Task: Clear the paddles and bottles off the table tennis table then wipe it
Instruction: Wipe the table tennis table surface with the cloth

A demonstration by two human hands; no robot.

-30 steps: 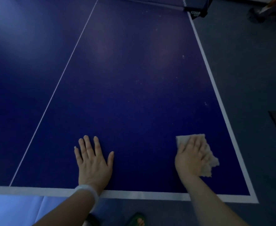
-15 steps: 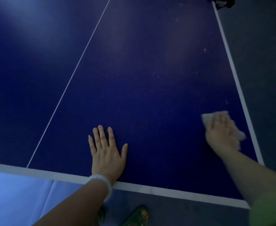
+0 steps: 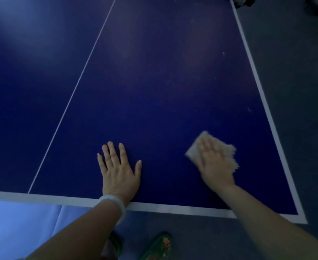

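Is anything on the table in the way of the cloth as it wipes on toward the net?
Nothing visible. The right hand presses the cloth flat on the table, and the blue surface ahead shows only small pale specks. The left hand lies flat to the cloth's left, off that path.

A dark blue table tennis desk (image 3: 163,81) fills most of the view, edged with a white border along its near side and its right side. A thin white centre line runs from about 7 o'clock near the front edge up toward 12 o'clock. Small pale specks dot the surface at about 2 o'clock. A pale, crumpled wiping cloth (image 3: 229,156) lies flat on the blue surface at about 4 o'clock, near the right border and blurred; its frayed edge shows on the right side, while the rest is covered by the hand pressing on it.
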